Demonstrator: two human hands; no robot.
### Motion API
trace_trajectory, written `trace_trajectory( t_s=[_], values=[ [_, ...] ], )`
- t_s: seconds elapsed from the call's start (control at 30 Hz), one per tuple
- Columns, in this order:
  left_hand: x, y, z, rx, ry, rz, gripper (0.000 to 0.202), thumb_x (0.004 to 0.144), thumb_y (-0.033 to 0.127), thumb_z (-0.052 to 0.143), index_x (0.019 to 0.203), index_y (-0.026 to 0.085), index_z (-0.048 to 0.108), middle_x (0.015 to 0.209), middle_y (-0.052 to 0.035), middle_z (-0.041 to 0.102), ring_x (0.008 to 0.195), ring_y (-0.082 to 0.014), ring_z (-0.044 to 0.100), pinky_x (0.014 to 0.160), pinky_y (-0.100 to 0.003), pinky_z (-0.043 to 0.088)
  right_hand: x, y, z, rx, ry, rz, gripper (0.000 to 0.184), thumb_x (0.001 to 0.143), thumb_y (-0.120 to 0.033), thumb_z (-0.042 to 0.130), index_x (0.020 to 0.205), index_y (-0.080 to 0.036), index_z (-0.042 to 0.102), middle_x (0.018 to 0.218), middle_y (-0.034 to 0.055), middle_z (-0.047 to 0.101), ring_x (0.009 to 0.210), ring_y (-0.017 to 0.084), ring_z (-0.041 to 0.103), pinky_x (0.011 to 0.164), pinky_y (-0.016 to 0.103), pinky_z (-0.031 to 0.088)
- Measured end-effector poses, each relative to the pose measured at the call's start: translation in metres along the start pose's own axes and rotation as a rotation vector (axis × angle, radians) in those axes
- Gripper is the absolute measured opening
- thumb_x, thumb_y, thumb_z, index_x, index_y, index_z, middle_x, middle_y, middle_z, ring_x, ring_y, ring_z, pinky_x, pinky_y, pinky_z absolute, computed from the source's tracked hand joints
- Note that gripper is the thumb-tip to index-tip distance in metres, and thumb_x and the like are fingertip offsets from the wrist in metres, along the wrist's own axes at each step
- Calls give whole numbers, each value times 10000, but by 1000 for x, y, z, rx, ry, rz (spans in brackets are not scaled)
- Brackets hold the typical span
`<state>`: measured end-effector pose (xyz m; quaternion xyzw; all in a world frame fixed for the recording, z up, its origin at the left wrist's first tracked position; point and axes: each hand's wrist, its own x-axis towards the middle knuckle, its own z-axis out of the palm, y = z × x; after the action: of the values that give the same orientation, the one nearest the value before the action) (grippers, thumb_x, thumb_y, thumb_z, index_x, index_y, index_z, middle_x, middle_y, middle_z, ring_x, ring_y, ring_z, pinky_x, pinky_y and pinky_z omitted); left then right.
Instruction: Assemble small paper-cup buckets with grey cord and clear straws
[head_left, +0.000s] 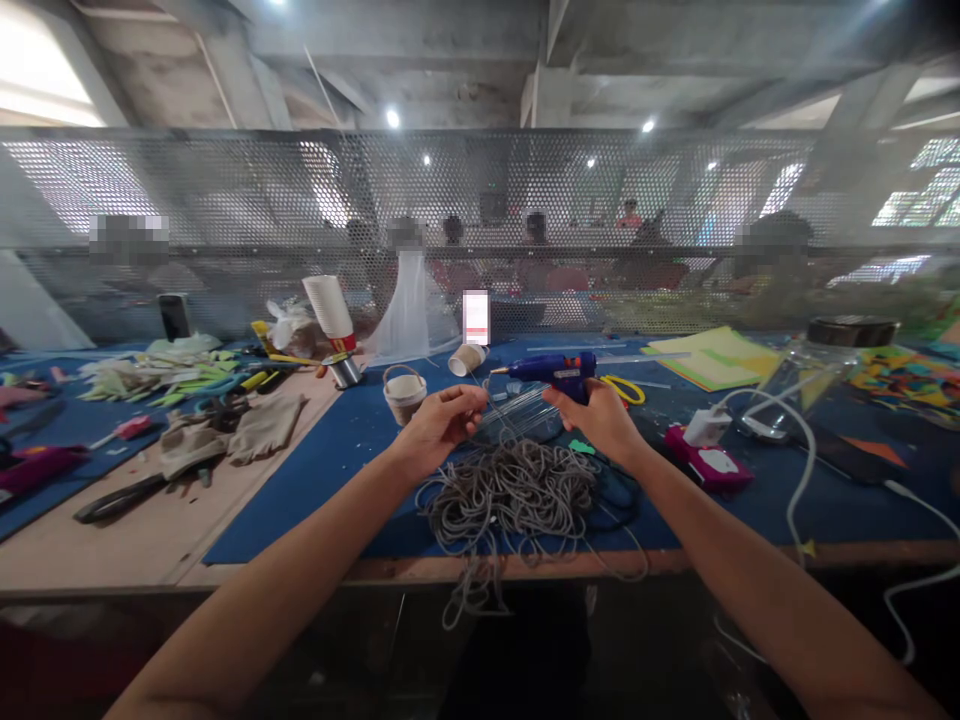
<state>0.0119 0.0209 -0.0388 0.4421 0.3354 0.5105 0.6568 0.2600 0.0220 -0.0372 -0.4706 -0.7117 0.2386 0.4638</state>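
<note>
My right hand (596, 415) is wrapped round the grip of a blue hot glue gun (551, 368). The gun's nozzle points left, and a clear glue stick runs out of its back. My left hand (448, 420) is closed in a pinch just below and left of the nozzle, with a strand of grey cord at its fingertips. That strand leads down towards a tangled heap of grey cord (517, 490) below both hands. Clear glue sticks (525, 410) lie behind the heap. A small cup with a looped handle (406, 393) stands left of my left hand.
A cup on its side (465, 360) lies in front of an upright phone (476, 317). Stacked paper cups (328, 310) lean at the back left. Gloves (262, 430) lie left. Yellow scissors (626, 388), a pink power block (709, 462), a white cable and a clear jar (802, 375) are right.
</note>
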Motion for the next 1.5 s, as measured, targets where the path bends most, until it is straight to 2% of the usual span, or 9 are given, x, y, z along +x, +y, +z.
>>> trace_trajectory(
  t_s=[0.3, 0.53, 0.7, 0.8, 0.93, 1.1, 1.3, 1.43, 1.5],
  values=[
    [0, 2, 1, -15, 25, 18, 223, 667, 215, 844, 757, 103, 674, 713, -4, 581, 581, -50, 521, 500, -149, 404, 3, 4, -4, 197, -171, 44, 417, 813, -567, 666, 664, -199, 538, 461, -58, 504, 456, 115, 494, 539, 274, 411],
    [0, 2, 1, -15, 36, 23, 212, 666, 213, 844, 753, 106, 683, 709, -3, 595, 596, -58, 534, 519, -156, 436, 4, 4, -4, 469, -184, 86, 382, 812, -523, 708, 739, -185, 547, 485, -94, 394, 447, 83, 431, 503, 249, 374],
    [1, 0, 0, -34, 41, 30, 204, 664, 198, 845, 744, 109, 680, 716, -9, 609, 595, -62, 539, 515, -161, 438, 7, 7, -8, 589, -156, 106, 352, 839, -508, 689, 835, -166, 609, 607, -45, 508, 522, 86, 490, 543, 240, 397],
    [1, 0, -1, -39, 45, 20, 203, 667, 202, 844, 737, 111, 677, 711, -8, 613, 591, -60, 540, 511, -158, 438, 12, 13, -11, 539, -91, 121, 386, 834, -538, 679, 908, -160, 671, 661, -17, 559, 591, 101, 521, 585, 236, 416],
    [2, 0, 1, -42, 43, 10, 206, 659, 200, 846, 753, 111, 686, 709, -2, 618, 585, -55, 546, 507, -151, 441, 20, 27, -13, 455, -13, 118, 425, 833, -595, 642, 885, -178, 706, 706, -6, 590, 612, 99, 493, 604, 230, 423],
    [1, 1, 1, -48, 41, 13, 201, 661, 202, 844, 755, 105, 695, 708, 1, 619, 575, -48, 551, 499, -142, 441, 28, 46, -17, 348, 67, 177, 532, 807, -671, 610, 895, -162, 736, 644, -13, 563, 579, 99, 462, 571, 231, 402],
    [2, 0, -1, -68, 47, 10, 191, 666, 189, 839, 777, 101, 710, 715, -6, 621, 577, -48, 561, 496, -134, 449, 35, 61, -20, 215, 222, 230, 586, 746, -717, 631, 843, -147, 724, 660, 7, 603, 573, 110, 531, 562, 231, 403],
    [3, 0, -1, -77, 46, 8, 195, 663, 188, 839, 790, 103, 718, 712, -9, 627, 572, -50, 562, 495, -137, 452, 38, 67, -23, 110, 265, 234, 602, 766, -729, 588, 803, -141, 714, 650, 29, 628, 590, 143, 591, 598, 248, 431],
    [2, 1, -1, -76, 44, 9, 189, 662, 189, 838, 782, 104, 718, 707, -10, 630, 572, -51, 562, 498, -138, 452, 39, 71, -26, -12, 270, 239, 633, 793, -744, 529, 808, -143, 729, 648, 41, 646, 622, 171, 618, 609, 257, 428]
  ],
)
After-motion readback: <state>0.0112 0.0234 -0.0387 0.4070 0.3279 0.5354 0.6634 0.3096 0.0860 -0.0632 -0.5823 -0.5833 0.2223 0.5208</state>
